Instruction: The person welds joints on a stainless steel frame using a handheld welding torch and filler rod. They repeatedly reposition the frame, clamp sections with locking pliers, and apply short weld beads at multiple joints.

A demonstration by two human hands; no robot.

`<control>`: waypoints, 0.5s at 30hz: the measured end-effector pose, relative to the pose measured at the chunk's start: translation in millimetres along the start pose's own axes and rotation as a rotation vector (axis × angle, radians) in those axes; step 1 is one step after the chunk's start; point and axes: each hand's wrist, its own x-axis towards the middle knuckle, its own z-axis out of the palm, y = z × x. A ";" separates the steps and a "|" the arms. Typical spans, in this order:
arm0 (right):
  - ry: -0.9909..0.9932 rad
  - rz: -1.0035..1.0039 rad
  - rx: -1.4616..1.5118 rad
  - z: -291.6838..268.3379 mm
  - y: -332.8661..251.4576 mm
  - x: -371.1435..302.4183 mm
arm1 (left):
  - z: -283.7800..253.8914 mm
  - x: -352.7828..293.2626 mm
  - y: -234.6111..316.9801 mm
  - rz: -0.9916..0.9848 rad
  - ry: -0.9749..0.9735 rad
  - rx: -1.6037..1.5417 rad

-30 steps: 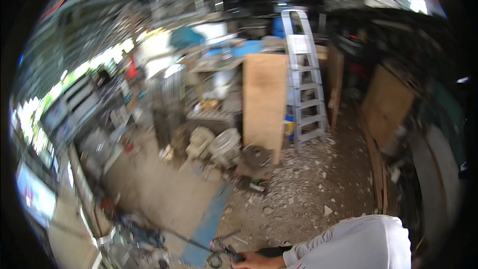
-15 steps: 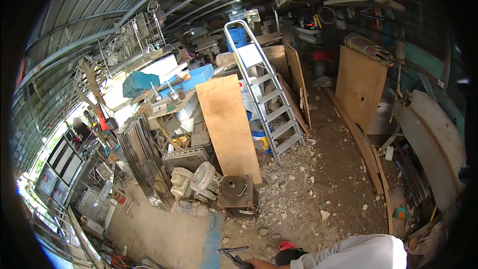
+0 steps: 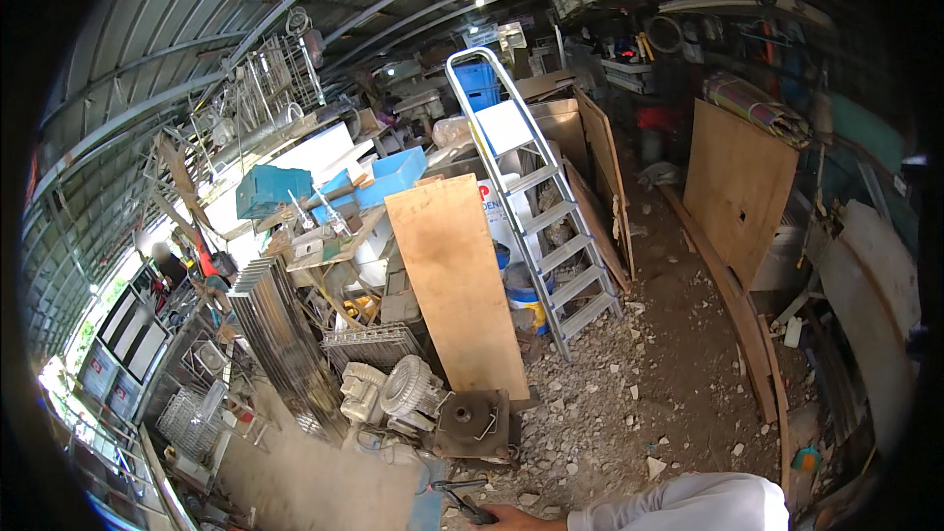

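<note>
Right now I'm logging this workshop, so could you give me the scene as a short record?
Right hand: holds a dark tool at the lower edge
Left hand: not in view
Ahead of tool: square metal block
Behind block: plywood board, upright
Right of board: ladder, standing on stony ground

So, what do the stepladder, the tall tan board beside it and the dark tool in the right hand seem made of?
Stepladder: probably aluminium, unpainted, judging by its silvery-grey sheen.
Tan board: likely plywood, seemingly unvarnished, from its flat, blotchy, matt look.
Dark tool: perhaps metal or plastic; its dark colour shows, but it is too small to settle the finish.
</note>
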 end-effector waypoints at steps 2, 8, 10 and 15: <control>0.006 0.003 -0.025 -8.7 -12.0 13.6 | 11.4 10.9 4.7 0.010 0.004 0.009; -0.027 0.013 -0.043 -21.3 -27.6 24.0 | 39.5 33.8 14.9 0.045 -0.013 0.017; -0.055 0.055 -0.015 -25.3 -18.1 27.8 | 43.6 37.0 17.4 0.054 -0.012 0.023; -0.052 0.027 0.029 -44.0 -5.2 40.8 | 51.9 44.0 19.9 0.075 0.015 0.030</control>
